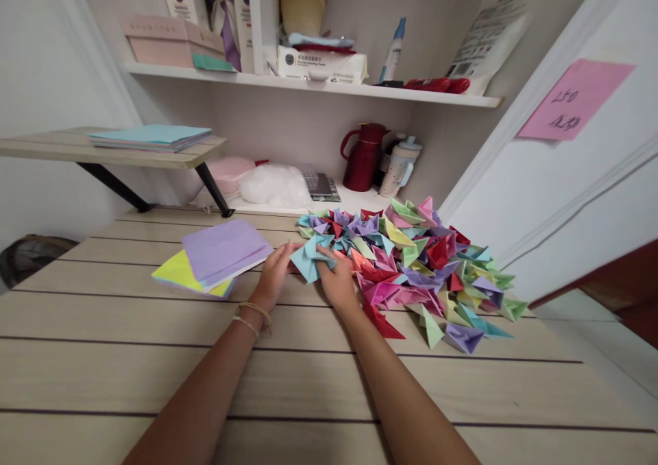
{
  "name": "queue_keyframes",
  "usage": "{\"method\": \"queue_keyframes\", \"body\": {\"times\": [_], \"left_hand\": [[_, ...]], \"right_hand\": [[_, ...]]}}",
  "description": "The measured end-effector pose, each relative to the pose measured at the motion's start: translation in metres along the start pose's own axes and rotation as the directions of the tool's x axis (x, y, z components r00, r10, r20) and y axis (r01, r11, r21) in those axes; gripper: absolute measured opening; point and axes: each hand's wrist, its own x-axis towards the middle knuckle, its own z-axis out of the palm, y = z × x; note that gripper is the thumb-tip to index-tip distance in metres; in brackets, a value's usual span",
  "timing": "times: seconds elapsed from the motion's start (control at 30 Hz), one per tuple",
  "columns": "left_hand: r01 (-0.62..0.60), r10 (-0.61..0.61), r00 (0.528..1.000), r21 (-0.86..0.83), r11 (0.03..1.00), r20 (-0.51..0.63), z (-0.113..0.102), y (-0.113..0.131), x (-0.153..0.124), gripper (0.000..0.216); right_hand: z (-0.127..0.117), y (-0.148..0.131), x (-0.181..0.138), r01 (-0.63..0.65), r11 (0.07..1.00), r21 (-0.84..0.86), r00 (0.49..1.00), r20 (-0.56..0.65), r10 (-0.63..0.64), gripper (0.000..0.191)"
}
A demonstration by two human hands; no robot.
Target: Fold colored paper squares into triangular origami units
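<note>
A light-blue folded paper (307,263) is between my two hands, over the slatted table. My right hand (338,281) pinches its right side, with the thumb and fingers on the folds. At its upper left edge is my left hand (275,273), fingers closed against the paper and partly hidden behind it. Just right of my hands lies a heap of folded paper boats (411,266) in red, pink, purple, green, yellow and blue. Left of my left hand, a stack of purple paper sheets (226,249) rests partly over yellow sheets (177,273).
A small raised shelf (31,146) at the left carries blue sheets (154,136). Behind the table stand a dark red jug (364,160), a pale bottle (399,169) and a white plastic bag (275,185). A wall shelf (205,75) with boxes runs above.
</note>
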Motion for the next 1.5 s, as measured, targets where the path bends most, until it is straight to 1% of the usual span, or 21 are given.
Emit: {"method": "queue_keyframes", "body": {"times": [0.07, 0.13, 0.2, 0.33, 0.43, 0.6, 0.7, 0.77, 0.83, 0.9, 1.0, 1.07, 1.17, 1.23, 1.3, 1.33, 1.4, 1.47, 1.5], "left_hand": [[0.006, -0.006, 1.0, -0.014, 1.0, 0.026, 0.0, 0.002, -0.002, 0.05], [-0.001, 0.001, 0.999, -0.015, 1.0, 0.044, 0.0, 0.003, -0.003, 0.05], [-0.019, 0.018, 0.998, 0.014, 1.0, 0.056, 0.001, 0.004, -0.004, 0.042], [-0.043, 0.037, 0.998, 0.095, 0.995, 0.056, 0.001, 0.003, -0.003, 0.028], [-0.017, 0.016, 1.0, 0.105, 0.994, 0.008, 0.001, 0.001, -0.002, 0.026], [0.02, -0.018, 0.997, 0.02, 1.0, -0.08, -0.001, 0.0, 0.001, 0.032], [-0.014, 0.004, 0.99, -0.069, 0.998, -0.143, -0.003, 0.001, 0.002, 0.04], [-0.05, 0.025, 0.982, -0.131, 0.99, -0.188, -0.004, 0.002, 0.003, 0.046], [-0.074, 0.033, 0.974, -0.176, 0.982, -0.226, -0.007, 0.004, 0.003, 0.047], [-0.086, 0.039, 0.97, -0.191, 0.978, -0.239, -0.008, 0.006, 0.003, 0.045], [-0.071, 0.039, 0.979, -0.158, 0.985, -0.199, -0.007, 0.008, 0.003, 0.045], [-0.039, 0.024, 0.99, -0.099, 0.994, -0.142, -0.004, 0.008, 0.002, 0.047], [0.005, -0.005, 0.998, -0.003, 1.0, -0.067, 0.0, 0.009, -0.001, 0.046], [0.035, -0.035, 0.999, 0.0, 0.999, -0.01, -0.001, 0.011, -0.003, 0.042], [0.056, -0.054, 0.998, -0.059, 0.997, 0.035, -0.003, 0.013, -0.003, 0.038], [0.056, -0.053, 0.998, -0.098, 0.994, 0.035, -0.005, 0.014, -0.003, 0.034], [0.029, -0.031, 0.999, -0.155, 0.987, -0.008, -0.009, 0.016, -0.002, 0.022], [-0.009, 0.0, 0.999, -0.172, 0.985, -0.054, -0.013, 0.015, -0.001, 0.01], [-0.02, 0.01, 0.998, -0.175, 0.984, -0.062, -0.015, 0.015, 0.0, 0.009]], "right_hand": [[0.0, 0.0, 0.0, -0.006, 1.0, -0.007, 0.999, -0.046, 0.005, 0.04], [0.0, 0.0, 0.0, -0.007, 1.0, -0.006, 0.999, -0.05, 0.007, 0.038], [0.0, 0.001, 0.0, -0.007, 1.0, -0.012, 0.999, -0.04, 0.006, 0.036], [-0.001, 0.001, 0.002, -0.001, 0.999, -0.048, 0.998, -0.066, -0.003, 0.03], [-0.001, 0.0, 0.003, -0.031, 0.998, -0.053, 0.994, -0.11, 0.025, 0.025], [-0.001, -0.001, 0.004, -0.084, 0.996, -0.022, 0.981, -0.176, 0.079, 0.029], [-0.001, 0.001, 0.004, -0.124, 0.992, 0.025, 0.967, -0.221, 0.127, 0.031], [-0.002, 0.002, 0.004, -0.141, 0.986, 0.086, 0.962, -0.224, 0.157, 0.032], [-0.002, 0.003, 0.004, -0.172, 0.974, 0.145, 0.956, -0.216, 0.201, 0.034], [-0.003, 0.003, 0.004, -0.203, 0.961, 0.19, 0.948, -0.206, 0.241, 0.034], [-0.004, 0.003, 0.006, -0.183, 0.952, 0.243, 0.949, -0.208, 0.236, 0.033], [-0.005, 0.004, 0.007, -0.159, 0.945, 0.285, 0.946, -0.229, 0.229, 0.034], [-0.006, 0.006, 0.009, -0.167, 0.928, 0.332, 0.928, -0.264, 0.262, 0.032], [-0.006, 0.007, 0.009, -0.181, 0.913, 0.365, 0.921, -0.262, 0.287, 0.027], [-0.008, 0.008, 0.009, -0.189, 0.896, 0.401, 0.918, -0.252, 0.306, 0.023], [-0.008, 0.008, 0.009, -0.189, 0.89, 0.416, 0.917, -0.25, 0.312, 0.021], [-0.01, 0.008, 0.009, -0.173, 0.887, 0.429, 0.919, -0.254, 0.302, 0.015], [-0.011, 0.006, 0.009, -0.148, 0.887, 0.438, 0.928, -0.248, 0.277, 0.01], [-0.011, 0.005, 0.009, -0.136, 0.883, 0.449, 0.933, -0.241, 0.267, 0.009]]}}
